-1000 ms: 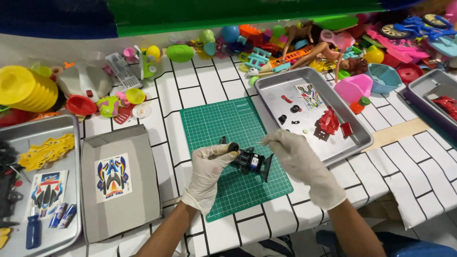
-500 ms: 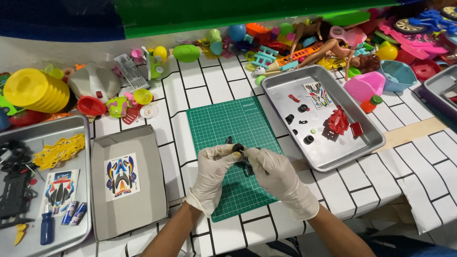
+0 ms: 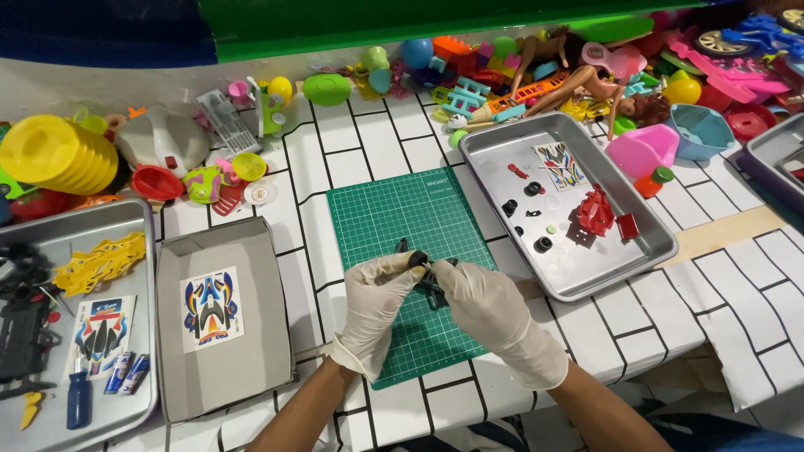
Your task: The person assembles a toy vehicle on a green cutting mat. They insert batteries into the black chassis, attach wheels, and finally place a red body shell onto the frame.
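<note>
- Left hand (image 3: 377, 305) and right hand (image 3: 486, 310), both gloved, pinch a small black toy part (image 3: 421, 266).
- They hover over the green mat (image 3: 402, 222) on the bench (image 3: 352, 167).

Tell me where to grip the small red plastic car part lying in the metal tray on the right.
Probably take the small red plastic car part across its narrower sides, coming straight down from above: it lies flat on the metal tray floor with bare floor around most of it. A smaller dark red piece sits close at its right, so avoid that side.
</note>
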